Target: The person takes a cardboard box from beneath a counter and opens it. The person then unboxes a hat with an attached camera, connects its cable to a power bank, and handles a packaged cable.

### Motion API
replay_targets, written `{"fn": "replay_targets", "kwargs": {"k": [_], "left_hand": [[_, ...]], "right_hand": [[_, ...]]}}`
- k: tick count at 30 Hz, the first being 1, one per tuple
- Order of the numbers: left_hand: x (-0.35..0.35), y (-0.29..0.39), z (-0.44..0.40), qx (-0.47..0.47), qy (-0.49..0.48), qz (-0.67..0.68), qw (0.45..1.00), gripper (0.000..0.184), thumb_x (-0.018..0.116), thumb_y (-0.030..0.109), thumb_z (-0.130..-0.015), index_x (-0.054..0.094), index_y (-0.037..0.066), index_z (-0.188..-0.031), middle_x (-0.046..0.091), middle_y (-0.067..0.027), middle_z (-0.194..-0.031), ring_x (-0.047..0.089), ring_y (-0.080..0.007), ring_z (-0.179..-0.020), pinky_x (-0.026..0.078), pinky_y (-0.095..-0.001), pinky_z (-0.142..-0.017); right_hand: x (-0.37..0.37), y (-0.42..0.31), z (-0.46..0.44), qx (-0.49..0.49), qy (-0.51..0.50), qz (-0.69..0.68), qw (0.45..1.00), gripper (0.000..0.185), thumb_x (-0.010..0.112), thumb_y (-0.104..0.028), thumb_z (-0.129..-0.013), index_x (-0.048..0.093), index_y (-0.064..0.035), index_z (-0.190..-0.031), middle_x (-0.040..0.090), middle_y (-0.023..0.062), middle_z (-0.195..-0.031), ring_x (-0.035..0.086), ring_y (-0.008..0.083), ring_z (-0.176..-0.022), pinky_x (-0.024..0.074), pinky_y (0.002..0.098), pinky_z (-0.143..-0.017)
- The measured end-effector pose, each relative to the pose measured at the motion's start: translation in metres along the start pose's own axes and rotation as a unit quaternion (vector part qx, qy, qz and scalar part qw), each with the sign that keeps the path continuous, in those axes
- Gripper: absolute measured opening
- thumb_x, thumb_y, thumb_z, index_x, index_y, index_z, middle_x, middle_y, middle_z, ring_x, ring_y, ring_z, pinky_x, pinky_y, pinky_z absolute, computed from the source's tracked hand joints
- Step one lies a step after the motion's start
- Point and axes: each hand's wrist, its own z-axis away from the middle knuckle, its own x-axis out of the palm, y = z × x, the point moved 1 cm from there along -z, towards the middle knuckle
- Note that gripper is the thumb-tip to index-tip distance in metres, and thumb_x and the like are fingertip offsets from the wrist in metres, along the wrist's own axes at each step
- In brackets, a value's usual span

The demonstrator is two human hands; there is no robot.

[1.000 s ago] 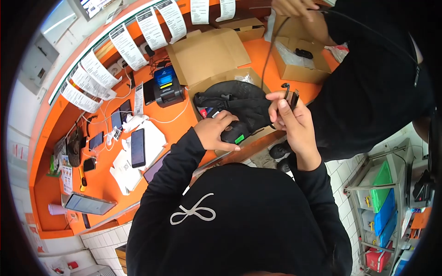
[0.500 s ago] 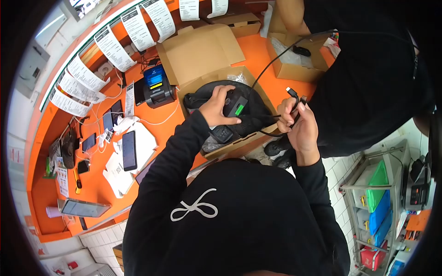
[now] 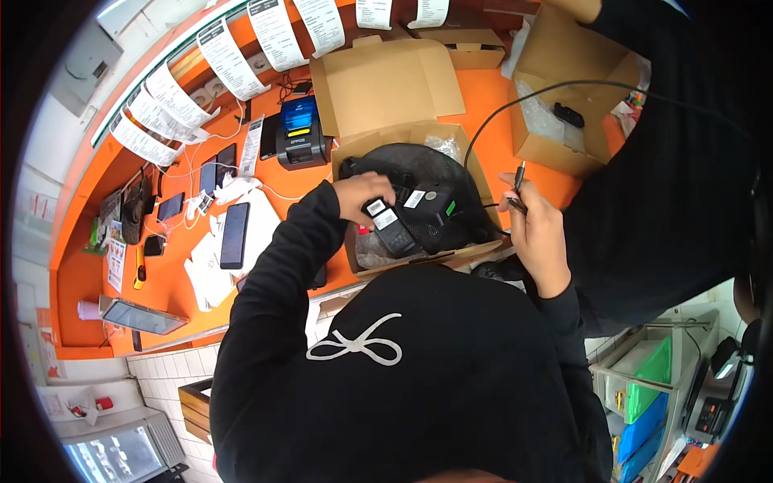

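Nearby, a black shirt (image 3: pixel 451 378) with a white bow design (image 3: pixel 356 344) fills the lower center of the frame; right of center, the right hand (image 3: pixel 538 233) pinches a dark cable end (image 3: pixel 520 174), seemingly to hold it clear of the pile; at center, the left hand (image 3: pixel 362 196) curls over a black block (image 3: pixel 394 237) in an open cardboard box (image 3: pixel 386 84), though whether it grasps or merely touches cannot be told; the box's walls likely confine the loose gear, including a black case (image 3: pixel 425 211) with a green sticker (image 3: pixel 450 208); the block's white labels (image 3: pixel 385 217) are too small to read; left of upper center, lettering on a printer (image 3: pixel 303 145) is blurred; across the top left, paper slips (image 3: pixel 228 63) hang in a row, presumably for easy viewing, their print illegible.
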Motion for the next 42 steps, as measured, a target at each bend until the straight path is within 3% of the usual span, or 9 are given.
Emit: {"fn": "replay_targets", "kwargs": {"k": [13, 18, 21, 24, 30, 33, 35, 37, 42], "left_hand": [[0.024, 0.028, -0.005, -0.161, -0.120, -0.175, 0.964, 0.062, 0.076, 0.016, -0.043, 0.053, 0.017, -0.100, 0.051, 0.0008, -0.096, 0.045, -0.0243, -0.098, 0.029, -0.0436, -0.085], [-0.009, 0.039, 0.023, -0.052, 0.083, -0.048, 0.994, 0.058, 0.076, 0.014, -0.046, 0.053, 0.013, -0.099, 0.052, -0.0051, -0.096, 0.051, -0.0281, -0.092, 0.037, -0.0377, -0.078], [-0.031, 0.058, 0.033, -0.062, 0.223, 0.086, 0.969, 0.054, 0.076, 0.010, -0.054, 0.050, 0.006, -0.101, 0.051, -0.0071, -0.094, 0.053, -0.0239, -0.091, 0.040, -0.0322, -0.079], [-0.020, 0.073, 0.033, -0.053, 0.326, 0.453, 0.828, 0.050, 0.070, 0.006, -0.069, 0.043, 0.002, -0.111, 0.050, -0.0060, -0.102, 0.050, -0.0160, -0.099, 0.037, -0.0271, -0.087], [-0.004, 0.118, 0.030, -0.004, 0.380, 0.669, 0.639, 0.052, 0.060, 0.010, -0.079, 0.034, 0.003, -0.124, 0.049, -0.0116, -0.114, 0.053, -0.0316, -0.105, 0.045, -0.0409, -0.087], [0.014, 0.138, 0.031, -0.021, 0.336, 0.814, 0.473, 0.050, 0.047, 0.039, -0.087, 0.039, 0.002, -0.120, 0.051, -0.0156, -0.109, 0.051, -0.0392, -0.106, 0.046, -0.0450, -0.085], [0.027, 0.139, 0.036, -0.018, 0.353, 0.815, 0.459, 0.058, 0.040, 0.050, -0.087, 0.039, 0.002, -0.119, 0.052, -0.0182, -0.110, 0.049, -0.0395, -0.108, 0.046, -0.0465, -0.087], [0.038, 0.143, 0.042, 0.077, 0.290, 0.898, 0.321, 0.062, 0.039, 0.053, -0.086, 0.041, 0.001, -0.120, 0.052, -0.0190, -0.112, 0.047, -0.0371, -0.111, 0.045, -0.0474, -0.089], [0.052, 0.146, 0.058, 0.108, 0.274, 0.916, 0.271, 0.067, 0.034, 0.058, -0.086, 0.043, 0.002, -0.120, 0.050, -0.0202, -0.116, 0.048, -0.0344, -0.111, 0.044, -0.0442, -0.092]], "right_hand": [[0.009, 0.001, -0.004, 0.088, -0.042, -0.237, 0.967, 0.015, 0.040, -0.014, -0.093, 0.045, -0.0019, -0.100, 0.045, 0.0001, -0.061, 0.035, 0.0036, -0.049, 0.0292, 0.0193, -0.045], [-0.001, -0.014, 0.003, 0.133, -0.019, -0.417, 0.899, 0.021, 0.039, -0.016, -0.094, 0.052, -0.0006, -0.097, 0.046, 0.0035, -0.065, 0.024, 0.0018, -0.047, 0.0229, 0.0162, -0.043], [0.000, -0.024, 0.006, 0.055, -0.018, -0.323, 0.945, 0.022, 0.039, -0.019, -0.094, 0.052, -0.0002, -0.094, 0.043, 0.0013, -0.062, 0.028, 0.0031, -0.048, 0.0252, 0.0181, -0.044], [0.003, -0.046, 0.009, 0.004, -0.020, -0.143, 0.990, 0.023, 0.044, -0.021, -0.092, 0.052, 0.0001, -0.089, 0.041, -0.0015, -0.056, 0.040, 0.0060, -0.052, 0.0316, 0.0208, -0.048], [0.034, -0.065, 0.033, 0.025, -0.070, -0.189, 0.979, 0.012, 0.053, -0.010, -0.087, 0.051, -0.0003, -0.094, 0.050, 0.0060, -0.063, 0.043, 0.0117, -0.051, 0.0364, 0.0240, -0.050], [0.050, -0.071, 0.045, 0.045, -0.103, -0.222, 0.969, 0.015, 0.052, -0.011, -0.087, 0.051, 0.0018, -0.093, 0.052, 0.0100, -0.066, 0.049, 0.0182, -0.054, 0.0388, 0.0256, -0.053], [0.054, -0.079, 0.052, 0.032, -0.151, -0.210, 0.965, 0.013, 0.053, -0.008, -0.085, 0.052, 0.0025, -0.092, 0.053, 0.0116, -0.067, 0.052, 0.0216, -0.056, 0.0401, 0.0268, -0.054], [0.064, -0.084, 0.059, -0.002, -0.135, -0.215, 0.967, 0.013, 0.049, -0.010, -0.088, 0.054, 0.0017, -0.086, 0.049, 0.0043, -0.060, 0.047, 0.0107, -0.053, 0.0381, 0.0227, -0.052], [0.071, -0.101, 0.062, -0.020, -0.171, -0.196, 0.965, 0.011, 0.053, -0.007, -0.084, 0.055, 0.0028, -0.090, 0.053, 0.0083, -0.064, 0.052, 0.0155, -0.056, 0.0399, 0.0254, -0.053]]}}
